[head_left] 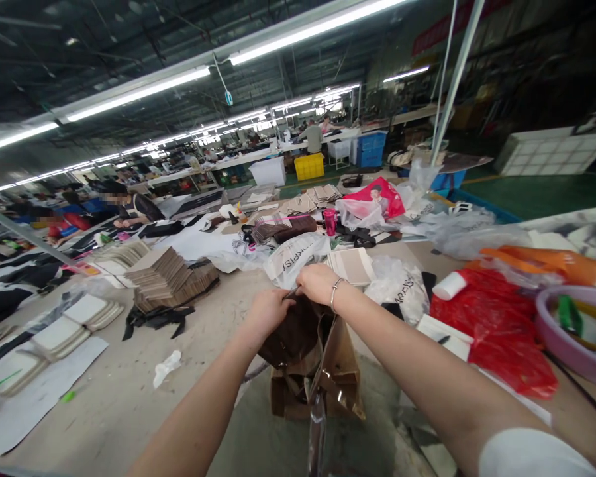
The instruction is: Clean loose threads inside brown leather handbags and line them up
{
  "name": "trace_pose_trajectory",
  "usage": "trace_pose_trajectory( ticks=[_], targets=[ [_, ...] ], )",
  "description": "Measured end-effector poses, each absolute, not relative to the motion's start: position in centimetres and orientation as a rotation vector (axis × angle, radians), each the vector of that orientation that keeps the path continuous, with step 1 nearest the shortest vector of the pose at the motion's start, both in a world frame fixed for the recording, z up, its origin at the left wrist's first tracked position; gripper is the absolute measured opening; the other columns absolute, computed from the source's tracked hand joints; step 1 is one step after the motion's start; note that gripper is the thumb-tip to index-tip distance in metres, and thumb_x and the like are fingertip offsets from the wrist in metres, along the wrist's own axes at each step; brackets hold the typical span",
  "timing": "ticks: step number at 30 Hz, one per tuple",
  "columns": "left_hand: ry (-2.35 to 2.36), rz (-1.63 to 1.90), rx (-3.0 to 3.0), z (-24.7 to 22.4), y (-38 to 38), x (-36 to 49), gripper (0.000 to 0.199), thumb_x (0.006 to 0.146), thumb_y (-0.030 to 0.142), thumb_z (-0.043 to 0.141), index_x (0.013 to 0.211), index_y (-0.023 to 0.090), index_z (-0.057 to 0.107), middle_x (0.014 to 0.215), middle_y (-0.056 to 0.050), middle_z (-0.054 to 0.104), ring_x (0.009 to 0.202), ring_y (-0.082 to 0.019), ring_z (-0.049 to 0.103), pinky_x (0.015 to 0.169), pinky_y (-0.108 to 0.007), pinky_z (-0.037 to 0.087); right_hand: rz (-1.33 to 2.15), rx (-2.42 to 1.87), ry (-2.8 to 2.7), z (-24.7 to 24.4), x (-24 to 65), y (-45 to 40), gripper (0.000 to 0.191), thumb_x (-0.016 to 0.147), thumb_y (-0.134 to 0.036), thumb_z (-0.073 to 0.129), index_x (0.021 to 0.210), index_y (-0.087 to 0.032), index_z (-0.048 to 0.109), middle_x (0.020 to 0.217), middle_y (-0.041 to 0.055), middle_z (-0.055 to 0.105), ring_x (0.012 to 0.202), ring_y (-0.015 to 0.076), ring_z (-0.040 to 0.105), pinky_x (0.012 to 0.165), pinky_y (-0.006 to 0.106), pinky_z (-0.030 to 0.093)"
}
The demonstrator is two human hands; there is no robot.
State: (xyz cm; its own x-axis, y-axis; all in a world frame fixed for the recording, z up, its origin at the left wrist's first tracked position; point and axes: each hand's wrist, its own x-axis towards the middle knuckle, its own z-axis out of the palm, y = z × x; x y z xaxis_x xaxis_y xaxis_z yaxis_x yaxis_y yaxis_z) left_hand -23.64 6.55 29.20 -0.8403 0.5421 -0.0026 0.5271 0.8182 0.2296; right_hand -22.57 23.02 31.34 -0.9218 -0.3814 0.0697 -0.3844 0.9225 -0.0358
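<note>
Dark brown material (291, 334) hangs from between my two hands at the middle of the view. My left hand (269, 311) pinches its upper edge from the left. Beside it my right hand (316, 285), with a bracelet at the wrist, grips the same edge close by. Below and partly behind the material are brown bags (345, 371) with straps and shiny metal parts, near the table's front edge. Just past my hands lie a printed plastic bag (298, 255) and a stack of beige panels (352, 266).
Stacked brown boards (161, 275) and pale panels (84, 310) are on the left. A red plastic bag (496, 324) and a purple basin (546, 318) lie on the right. A pink cup (330, 222) stands farther back. People sit at far tables.
</note>
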Motion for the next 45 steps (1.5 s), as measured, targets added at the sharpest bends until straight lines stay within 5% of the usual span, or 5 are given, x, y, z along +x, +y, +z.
trace_pose_trajectory(
  ticks=[14,23,30,45],
  targets=[
    [2.968,0.490,0.692,28.7,6.6,-23.6,0.020,0.082,0.031,0.051,0.079,0.021,0.069,0.073,-0.001,0.067,0.071,-0.016,0.058,0.061,-0.024,0.034,0.074,0.770,-2.962,31.3,-22.5,24.7,0.029,0.081,-0.045,0.060,0.090,-0.019,0.070,0.089,0.0074,0.069,0.087,0.0218,0.061,0.071,0.026,0.042],
    [3.011,0.437,0.713,28.3,6.5,-23.5,0.021,0.083,0.031,0.050,0.072,0.020,0.065,0.068,-0.001,0.065,0.065,-0.015,0.056,0.057,-0.025,0.031,0.029,0.636,-2.867,31.3,-20.6,24.6,0.022,0.085,-0.033,0.055,0.094,-0.017,0.066,0.093,0.0096,0.067,0.089,0.0234,0.059,0.074,0.030,0.041],
    [3.019,0.445,0.724,28.4,6.4,-23.4,0.023,0.084,0.031,0.049,0.073,0.020,0.066,0.069,-0.002,0.066,0.065,-0.015,0.057,0.057,-0.025,0.031,0.064,0.610,-2.822,30.7,-20.0,24.5,0.028,0.083,-0.044,0.058,0.081,-0.019,0.068,0.085,0.0073,0.064,0.086,0.0234,0.056,0.073,0.032,0.039],
    [3.010,0.404,0.695,28.1,6.6,-23.8,0.025,0.084,0.031,0.048,0.083,0.021,0.071,0.080,-0.005,0.071,0.073,-0.018,0.061,0.062,-0.026,0.036,0.150,0.761,-2.793,30.1,-20.1,25.2,0.019,0.086,-0.030,0.055,0.077,-0.019,0.067,0.086,0.0043,0.062,0.084,0.0191,0.053,0.070,0.028,0.037]
  ],
)
